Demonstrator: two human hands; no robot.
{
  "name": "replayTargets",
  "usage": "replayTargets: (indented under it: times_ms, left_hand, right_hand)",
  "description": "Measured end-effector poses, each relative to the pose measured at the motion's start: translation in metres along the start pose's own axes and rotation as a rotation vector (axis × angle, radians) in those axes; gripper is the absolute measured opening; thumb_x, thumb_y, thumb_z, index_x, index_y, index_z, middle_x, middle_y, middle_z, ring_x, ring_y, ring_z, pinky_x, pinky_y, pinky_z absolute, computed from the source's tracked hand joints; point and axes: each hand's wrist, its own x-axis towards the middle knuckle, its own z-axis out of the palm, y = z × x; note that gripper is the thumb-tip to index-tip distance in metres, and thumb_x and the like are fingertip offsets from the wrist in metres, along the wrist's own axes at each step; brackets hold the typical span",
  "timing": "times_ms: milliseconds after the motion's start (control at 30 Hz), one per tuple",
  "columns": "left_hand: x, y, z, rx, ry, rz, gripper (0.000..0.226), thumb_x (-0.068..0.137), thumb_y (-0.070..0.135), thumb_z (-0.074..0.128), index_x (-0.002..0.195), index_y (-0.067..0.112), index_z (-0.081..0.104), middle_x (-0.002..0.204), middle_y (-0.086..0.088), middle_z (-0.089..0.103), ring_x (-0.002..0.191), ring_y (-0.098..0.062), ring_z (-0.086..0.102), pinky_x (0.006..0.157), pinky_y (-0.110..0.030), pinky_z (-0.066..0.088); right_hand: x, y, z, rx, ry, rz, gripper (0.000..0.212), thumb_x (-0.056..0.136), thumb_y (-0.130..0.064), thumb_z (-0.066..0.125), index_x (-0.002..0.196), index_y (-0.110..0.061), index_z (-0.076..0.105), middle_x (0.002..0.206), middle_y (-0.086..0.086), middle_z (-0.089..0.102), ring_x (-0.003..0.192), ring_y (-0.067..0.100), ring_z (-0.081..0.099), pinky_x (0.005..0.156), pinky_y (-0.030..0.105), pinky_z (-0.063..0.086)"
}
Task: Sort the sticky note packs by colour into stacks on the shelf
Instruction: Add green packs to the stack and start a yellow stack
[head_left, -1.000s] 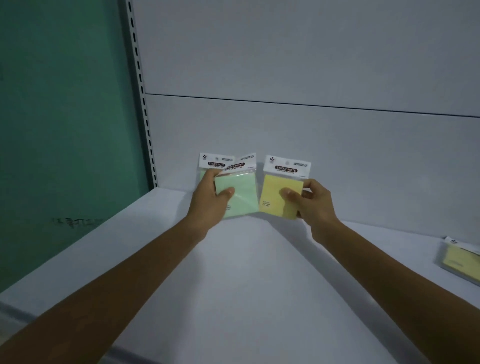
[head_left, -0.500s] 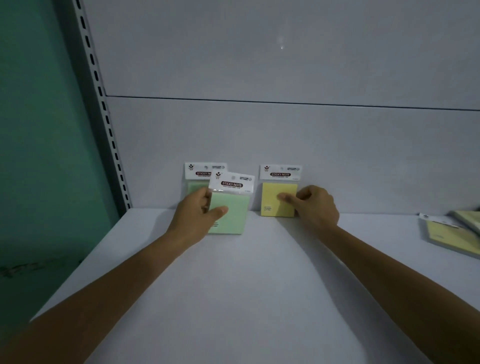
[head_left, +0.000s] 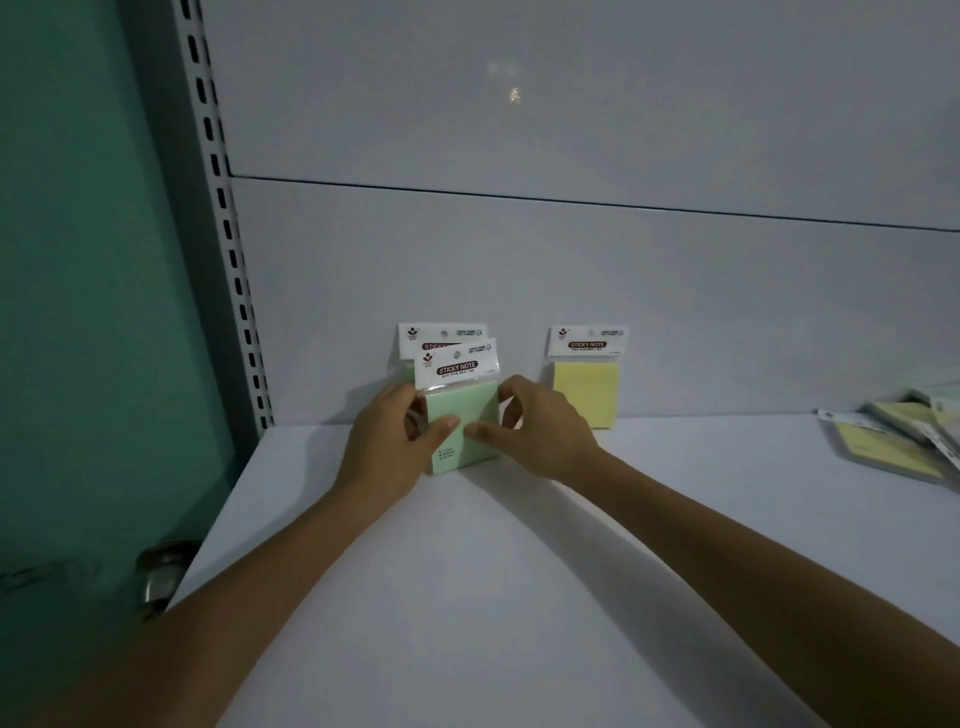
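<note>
Green glossy-wrapped square pack (head_left: 464, 415), pinched in the grip of left hand (head_left: 387, 448) and right hand (head_left: 546, 432).

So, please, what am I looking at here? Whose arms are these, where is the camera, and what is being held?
No machine here: these are a person's bare arms, filmed by a wide-angle camera worn on the head, looking down. The left hand and right hand both grip a green sticky note pack, upright on the white shelf, in front of a second green pack. A yellow pack stands against the back wall; more packs lie piled at the right.
</note>
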Motion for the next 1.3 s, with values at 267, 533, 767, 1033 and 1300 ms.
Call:
replayTargets:
  times_ms: [267,533,767,1033,1300]
  left_hand:
    - [0.009,-0.018,-0.001,0.015,0.180,-0.187,0.054,0.072,0.026,0.077,0.117,0.019,0.047,0.113,0.004,0.051,0.097,-0.015,0.051,0.077,-0.035,0.047]
    - [0.010,-0.014,0.000,0.211,-0.021,-0.231,0.032,0.090,0.035,0.054,0.117,0.018,0.056,0.117,-0.005,0.058,0.107,-0.025,0.055,0.087,-0.045,0.049]
    - [0.009,-0.012,-0.001,0.250,-0.046,-0.233,0.029,0.095,0.034,0.046,0.116,0.015,0.050,0.114,-0.005,0.063,0.101,-0.027,0.059,0.083,-0.045,0.050]
    - [0.009,-0.011,0.000,0.314,-0.047,-0.191,0.025,0.097,0.031,0.041,0.112,0.015,0.053,0.111,-0.005,0.063,0.100,-0.025,0.058,0.074,-0.037,0.046]
    - [0.004,-0.011,0.001,0.498,-0.020,-0.119,0.025,0.099,0.030,0.035,0.109,0.014,0.051,0.109,-0.006,0.062,0.099,-0.025,0.057,0.071,-0.037,0.043]
  right_hand:
    - [0.007,0.001,0.034,0.163,0.193,0.073,0.049,0.069,-0.057,0.072,0.097,-0.028,0.043,0.070,-0.010,0.058,0.066,0.006,0.055,0.052,0.026,0.035]
    - [0.013,0.005,0.035,0.088,0.056,0.053,0.062,0.064,-0.063,0.070,0.112,-0.029,0.050,0.075,-0.015,0.058,0.070,0.002,0.057,0.054,0.025,0.039]
    - [0.013,0.007,0.038,-0.008,0.079,-0.012,0.046,0.083,-0.056,0.056,0.110,-0.019,0.051,0.084,-0.009,0.058,0.075,0.016,0.056,0.055,0.027,0.037]
    - [0.004,-0.002,0.038,-0.256,0.184,-0.067,0.033,0.096,-0.048,0.036,0.083,-0.019,0.043,0.084,-0.002,0.054,0.077,0.023,0.055,0.057,0.030,0.032]
    - [0.002,-0.004,0.039,-0.458,0.225,-0.141,0.040,0.097,-0.047,0.029,0.087,-0.015,0.049,0.089,0.006,0.063,0.080,0.029,0.058,0.064,0.032,0.027]
